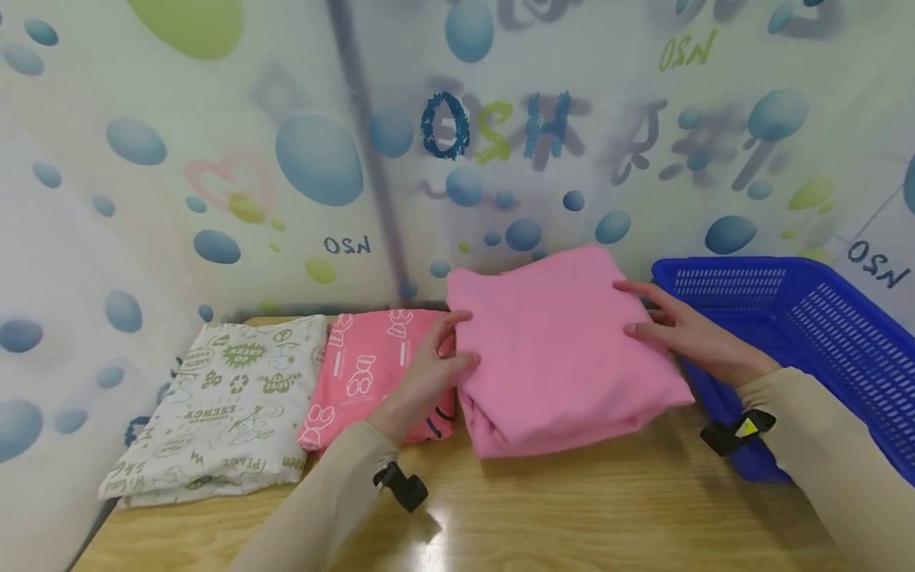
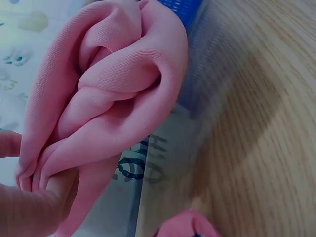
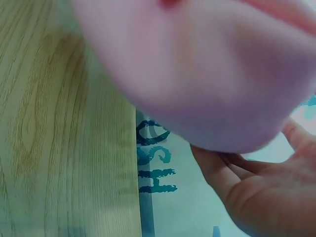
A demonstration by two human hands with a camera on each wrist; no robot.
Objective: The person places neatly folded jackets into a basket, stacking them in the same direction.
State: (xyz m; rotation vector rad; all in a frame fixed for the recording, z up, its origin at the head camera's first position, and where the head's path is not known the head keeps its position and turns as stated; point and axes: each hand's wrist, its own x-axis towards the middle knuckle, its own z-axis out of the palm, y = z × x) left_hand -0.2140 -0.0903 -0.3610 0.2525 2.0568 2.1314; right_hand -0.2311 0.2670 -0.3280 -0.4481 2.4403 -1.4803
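Note:
A thick folded pink garment (image 1: 557, 342) is held above the table by both hands, its near edge tilted down. My left hand (image 1: 423, 377) grips its left edge, thumb on the near face; in the left wrist view the rolled fabric layers (image 2: 113, 94) show at that side. At the opposite edge my right hand (image 1: 689, 334) grips it, with the thumb on top and several fingers (image 3: 215, 170) underneath. Partly behind the left hand lies a folded coral-pink printed cloth (image 1: 375, 357). What kind of garment the held one is cannot be told.
A folded white cloth with green print (image 1: 229, 409) lies at the far left of the wooden table (image 1: 543, 516). The blue plastic basket (image 1: 758, 306) stands on the right, close to the right forearm. A patterned curtain (image 1: 465, 214) hangs behind the table.

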